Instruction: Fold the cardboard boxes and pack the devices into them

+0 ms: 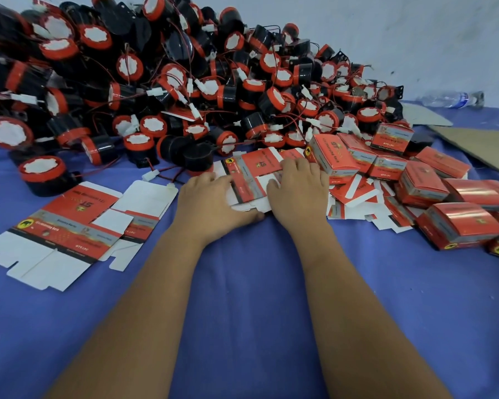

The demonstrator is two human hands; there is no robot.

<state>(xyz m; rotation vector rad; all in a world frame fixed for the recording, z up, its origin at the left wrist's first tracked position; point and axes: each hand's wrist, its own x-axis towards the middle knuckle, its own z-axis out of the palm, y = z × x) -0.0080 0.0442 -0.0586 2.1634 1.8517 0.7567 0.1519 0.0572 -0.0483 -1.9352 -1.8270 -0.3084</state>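
Note:
A flat red and white cardboard box blank point(251, 177) lies on the blue cloth between my hands. My left hand point(208, 203) grips its left edge, thumb under the near side. My right hand point(297, 194) lies on its right part with fingers curled onto the card. Behind it rises a big heap of black and red round devices point(167, 90) with red wires and white plugs. One device point(45, 174) sits apart at the left. Two more flat blanks point(69, 223) lie at the left.
Several folded red boxes point(424, 185) pile up at the right, over loose flat blanks point(355, 197). A brown cardboard sheet point(478, 145) and a plastic bottle point(450, 99) lie at the far right. The blue cloth point(248, 283) covers the near area around my forearms.

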